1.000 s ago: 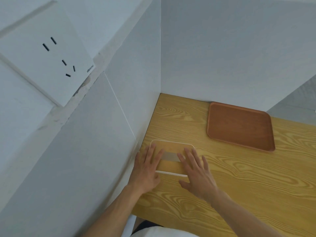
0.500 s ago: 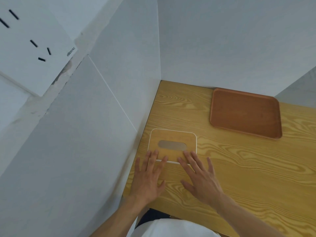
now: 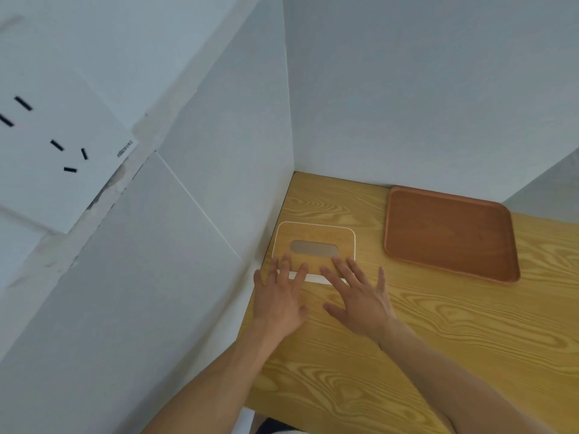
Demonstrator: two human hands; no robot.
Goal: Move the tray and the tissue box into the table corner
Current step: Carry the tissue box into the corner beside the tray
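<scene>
A white wall socket (image 3: 59,151) sat far left on the wall. Beside the left wall panel, the left hand (image 3: 279,299) lay flat with fingers spread, its fingertips on the near edge of the tissue box (image 3: 313,242). The box, wood-topped with an oval slot, stood on the desk (image 3: 470,333) close against the left wall, short of the corner. The right hand (image 3: 360,299) was likewise flat and spread, fingertips on the box's near edge. Further right, the brown tray (image 3: 448,233) lay against the back wall, apart from the box.
</scene>
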